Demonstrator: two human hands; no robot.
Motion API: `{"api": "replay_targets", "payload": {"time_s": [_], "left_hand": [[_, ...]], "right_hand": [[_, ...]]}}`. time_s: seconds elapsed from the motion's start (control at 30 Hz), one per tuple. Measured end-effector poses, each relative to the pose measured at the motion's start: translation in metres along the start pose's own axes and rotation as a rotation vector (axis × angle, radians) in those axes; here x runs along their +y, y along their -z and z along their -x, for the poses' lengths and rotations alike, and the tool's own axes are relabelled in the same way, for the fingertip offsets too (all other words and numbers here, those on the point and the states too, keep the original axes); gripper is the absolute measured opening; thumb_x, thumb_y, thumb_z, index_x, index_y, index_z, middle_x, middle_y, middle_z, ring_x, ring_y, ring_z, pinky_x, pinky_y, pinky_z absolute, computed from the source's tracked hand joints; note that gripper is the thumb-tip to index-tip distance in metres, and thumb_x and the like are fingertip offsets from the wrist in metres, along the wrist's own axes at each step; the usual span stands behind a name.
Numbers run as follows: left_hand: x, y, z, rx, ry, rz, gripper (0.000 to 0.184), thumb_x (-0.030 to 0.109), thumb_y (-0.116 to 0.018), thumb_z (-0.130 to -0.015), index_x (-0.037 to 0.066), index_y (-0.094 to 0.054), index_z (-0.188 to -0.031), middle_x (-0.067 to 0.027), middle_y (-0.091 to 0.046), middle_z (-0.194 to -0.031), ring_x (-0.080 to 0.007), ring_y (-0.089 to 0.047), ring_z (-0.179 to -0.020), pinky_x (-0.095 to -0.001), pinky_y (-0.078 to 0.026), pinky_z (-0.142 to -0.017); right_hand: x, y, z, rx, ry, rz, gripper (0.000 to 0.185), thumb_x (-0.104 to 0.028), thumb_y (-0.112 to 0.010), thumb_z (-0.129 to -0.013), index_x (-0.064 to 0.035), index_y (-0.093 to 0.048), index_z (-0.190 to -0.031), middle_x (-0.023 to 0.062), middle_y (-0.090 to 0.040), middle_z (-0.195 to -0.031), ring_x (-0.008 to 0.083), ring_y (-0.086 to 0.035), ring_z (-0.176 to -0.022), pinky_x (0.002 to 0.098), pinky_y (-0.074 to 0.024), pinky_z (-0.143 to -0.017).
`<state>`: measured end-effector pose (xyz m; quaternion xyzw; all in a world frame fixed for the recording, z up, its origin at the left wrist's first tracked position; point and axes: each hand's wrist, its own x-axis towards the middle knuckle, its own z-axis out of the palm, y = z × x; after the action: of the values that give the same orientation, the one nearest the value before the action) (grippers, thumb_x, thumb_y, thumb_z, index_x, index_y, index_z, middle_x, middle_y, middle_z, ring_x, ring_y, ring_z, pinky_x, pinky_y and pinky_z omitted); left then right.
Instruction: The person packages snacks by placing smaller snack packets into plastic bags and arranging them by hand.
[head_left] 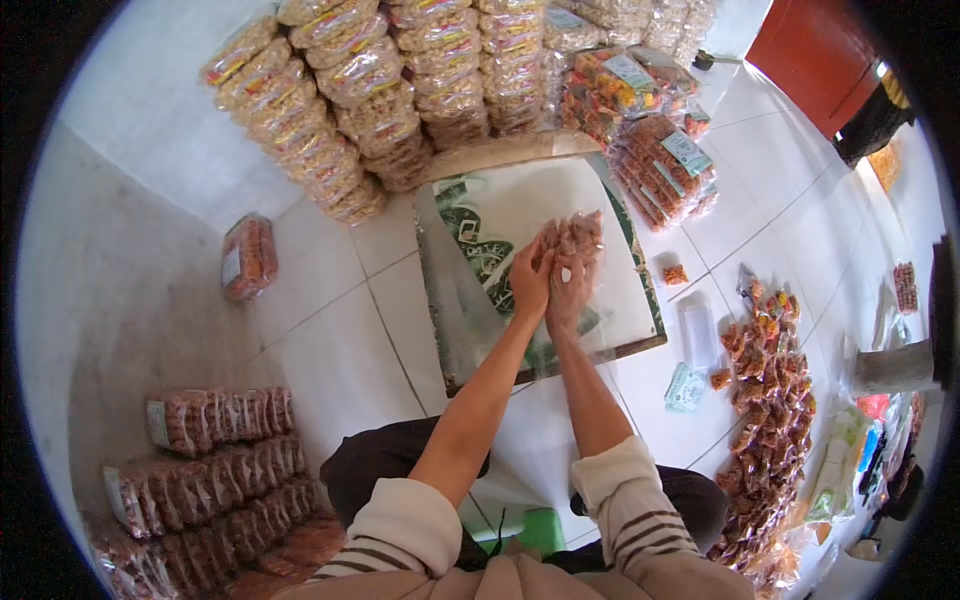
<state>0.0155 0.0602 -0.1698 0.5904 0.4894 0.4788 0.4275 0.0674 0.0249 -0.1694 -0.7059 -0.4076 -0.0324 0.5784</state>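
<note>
A clear plastic bag of reddish-brown snack pieces (577,232) lies at the right part of a low board (550,185) with a green and white printed surface. My left hand (530,278) is closed at the bag's left edge, its fingers bent against the plastic. Beside it, my right hand (570,285) is closed on the lower part of the bag. The two hands touch or nearly touch. Clear plastic trails below them toward my lap.
Stacked snack packs (430,70) rise behind the board. Brown packs (665,170) stand at its back right. Small packets (765,430) are heaped right, near printed labels (685,388) and a clear container (698,335). More packs (215,480) line the lower left; one pack (249,257) lies left.
</note>
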Motion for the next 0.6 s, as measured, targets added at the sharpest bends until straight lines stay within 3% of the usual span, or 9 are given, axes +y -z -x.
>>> {"api": "replay_targets", "payload": {"time_s": [0.07, 0.17, 0.27, 0.4, 0.43, 0.5, 0.57, 0.6], "left_hand": [[0.001, -0.001, 0.001, 0.010, 0.000, -0.023, 0.032, 0.020, -0.055, -0.083, 0.004, -0.055, -0.110, -0.0160, -0.054, -0.103, -0.0299, -0.052, -0.093, -0.0366, -0.041, -0.081], [-0.004, -0.004, 0.003, 0.039, -0.030, -0.099, 0.030, 0.018, -0.055, -0.083, 0.005, -0.056, -0.109, -0.0155, -0.054, -0.099, -0.0292, -0.053, -0.090, -0.0366, -0.042, -0.078], [0.002, -0.005, 0.004, 0.042, -0.045, -0.177, 0.029, 0.020, -0.054, -0.083, 0.004, -0.058, -0.107, -0.0151, -0.054, -0.097, -0.0290, -0.052, -0.088, -0.0369, -0.042, -0.077], [-0.005, -0.010, 0.002, 0.076, -0.121, -0.300, 0.030, 0.025, -0.049, -0.087, 0.004, -0.058, -0.107, -0.0153, -0.054, -0.095, -0.0308, -0.051, -0.090, -0.0375, -0.041, -0.077], [-0.003, -0.011, 0.005, 0.072, -0.119, -0.300, 0.030, 0.025, -0.049, -0.087, 0.004, -0.058, -0.107, -0.0153, -0.054, -0.095, -0.0308, -0.051, -0.090, -0.0375, -0.041, -0.077], [-0.001, -0.011, 0.014, 0.140, -0.036, -0.201, 0.033, 0.029, -0.044, -0.089, 0.006, -0.056, -0.110, -0.0167, -0.055, -0.094, -0.0321, -0.052, -0.089, -0.0386, -0.041, -0.076], [0.003, -0.008, 0.025, 0.126, -0.055, -0.185, 0.035, 0.029, -0.042, -0.090, 0.005, -0.054, -0.112, -0.0175, -0.056, -0.094, -0.0331, -0.052, -0.088, -0.0390, -0.041, -0.076], [0.006, -0.006, 0.030, 0.111, -0.076, -0.163, 0.036, 0.030, -0.040, -0.090, 0.005, -0.052, -0.114, -0.0184, -0.057, -0.094, -0.0340, -0.053, -0.086, -0.0395, -0.041, -0.076]], "right_hand": [[0.005, 0.008, -0.001, -0.091, 0.215, 0.054, 0.014, -0.004, -0.060, -0.073, -0.0018, -0.056, -0.086, 0.0125, -0.050, -0.086, 0.0288, -0.048, -0.081, 0.0387, -0.0404, -0.072], [0.006, 0.018, -0.001, -0.149, 0.292, 0.156, 0.017, -0.004, -0.058, -0.075, -0.0024, -0.053, -0.092, 0.0125, -0.050, -0.093, 0.0283, -0.047, -0.093, 0.0388, -0.0405, -0.078], [0.000, 0.032, 0.004, -0.342, 0.142, 0.104, 0.027, -0.005, -0.056, -0.077, -0.0021, -0.051, -0.103, 0.0132, -0.050, -0.101, 0.0282, -0.046, -0.101, 0.0365, -0.0394, -0.084], [-0.008, 0.039, 0.021, -0.298, 0.134, -0.028, 0.030, -0.009, -0.053, -0.082, -0.0030, -0.050, -0.110, 0.0103, -0.050, -0.108, 0.0230, -0.044, -0.108, 0.0313, -0.0379, -0.088], [-0.023, 0.041, 0.024, -0.283, -0.175, -0.461, 0.031, -0.012, -0.052, -0.084, -0.0046, -0.048, -0.113, 0.0089, -0.050, -0.110, 0.0202, -0.043, -0.109, 0.0292, -0.0380, -0.088], [-0.021, 0.038, 0.026, -0.253, -0.493, -0.895, 0.032, -0.015, -0.051, -0.085, -0.0061, -0.047, -0.116, 0.0075, -0.050, -0.112, 0.0174, -0.042, -0.111, 0.0272, -0.0381, -0.088], [0.007, 0.023, 0.024, -0.239, -0.726, -1.303, 0.041, -0.004, -0.053, -0.079, -0.0059, -0.048, -0.120, 0.0162, -0.044, -0.119, 0.0260, -0.047, -0.104, 0.0299, -0.0396, -0.086], [0.010, 0.025, 0.026, -0.239, -0.726, -1.306, 0.041, -0.004, -0.053, -0.079, -0.0059, -0.048, -0.120, 0.0162, -0.044, -0.119, 0.0260, -0.047, -0.104, 0.0299, -0.0396, -0.086]]}}
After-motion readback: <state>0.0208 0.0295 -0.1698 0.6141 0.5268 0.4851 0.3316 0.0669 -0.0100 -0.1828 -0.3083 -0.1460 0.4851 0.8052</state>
